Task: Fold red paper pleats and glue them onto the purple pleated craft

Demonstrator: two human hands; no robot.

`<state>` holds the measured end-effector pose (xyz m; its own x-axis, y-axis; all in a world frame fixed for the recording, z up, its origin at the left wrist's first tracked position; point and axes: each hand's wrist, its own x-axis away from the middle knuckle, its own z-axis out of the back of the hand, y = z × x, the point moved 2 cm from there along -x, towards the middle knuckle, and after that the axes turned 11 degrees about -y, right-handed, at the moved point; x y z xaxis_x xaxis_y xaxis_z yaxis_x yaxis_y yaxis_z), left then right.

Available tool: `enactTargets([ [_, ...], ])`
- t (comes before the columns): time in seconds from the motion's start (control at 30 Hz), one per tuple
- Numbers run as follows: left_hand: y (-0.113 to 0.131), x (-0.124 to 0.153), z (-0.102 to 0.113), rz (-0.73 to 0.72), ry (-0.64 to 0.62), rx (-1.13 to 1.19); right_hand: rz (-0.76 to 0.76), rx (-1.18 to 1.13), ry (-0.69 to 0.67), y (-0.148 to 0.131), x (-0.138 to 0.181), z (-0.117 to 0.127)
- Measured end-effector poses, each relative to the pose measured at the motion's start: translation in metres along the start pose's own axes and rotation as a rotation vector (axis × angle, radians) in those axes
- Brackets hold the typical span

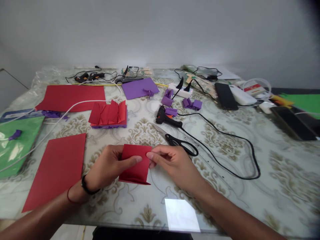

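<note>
A piece of red paper, with a fold along its lower edge, is held up just above the table between both hands. My left hand grips its left side, thumb lying across the front. At its upper right edge my right hand pinches the paper between thumb and fingers. Beyond the hands lie scissors with black handles and a black glue gun. A stack of folded red paper pieces rests on purple ones. To the left of my left hand is a red sheet.
Another red sheet and a purple sheet lie farther back. Near the glue gun are folded purple pieces and a white power strip. Phones lie at right, green packets at left. Cables cross the table.
</note>
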<state>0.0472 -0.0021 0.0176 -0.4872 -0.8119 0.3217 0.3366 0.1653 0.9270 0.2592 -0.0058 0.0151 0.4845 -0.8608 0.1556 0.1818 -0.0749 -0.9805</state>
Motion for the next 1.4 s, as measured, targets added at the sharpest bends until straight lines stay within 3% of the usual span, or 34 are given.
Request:
enactTargets([
  [0.1, 0.0, -0.001, -0.001, 0.044, -0.063, -0.03, 0.048, 0.002, 0.005, -0.003, 0.002, -0.001],
  [0.23, 0.002, -0.001, -0.001, -0.016, -0.02, -0.001, 0.046, 0.09, -0.06, -0.006, 0.003, -0.004],
  [0.37, 0.003, -0.001, -0.001, -0.037, -0.067, 0.054, 0.06, 0.191, -0.079, -0.005, 0.002, -0.006],
  [0.8, -0.001, -0.002, -0.002, -0.021, -0.216, 0.086, 0.108, 0.08, -0.116, -0.008, 0.003, -0.004],
  [1.03, 0.002, -0.001, -0.005, -0.052, -0.308, 0.119, 0.124, -0.008, -0.052, -0.004, 0.003, -0.001],
  [1.17, 0.003, 0.0, -0.004, -0.115, -0.3, 0.209, 0.197, 0.045, 0.123, -0.006, 0.005, 0.008],
  [1.27, -0.002, -0.003, -0.002, -0.132, -0.295, 0.42, 0.26, -0.004, 0.264, -0.005, 0.007, 0.017],
  [1.4, -0.006, -0.01, 0.002, -0.128, -0.215, 0.631, 0.363, -0.059, 0.196, -0.007, 0.011, 0.022],
])
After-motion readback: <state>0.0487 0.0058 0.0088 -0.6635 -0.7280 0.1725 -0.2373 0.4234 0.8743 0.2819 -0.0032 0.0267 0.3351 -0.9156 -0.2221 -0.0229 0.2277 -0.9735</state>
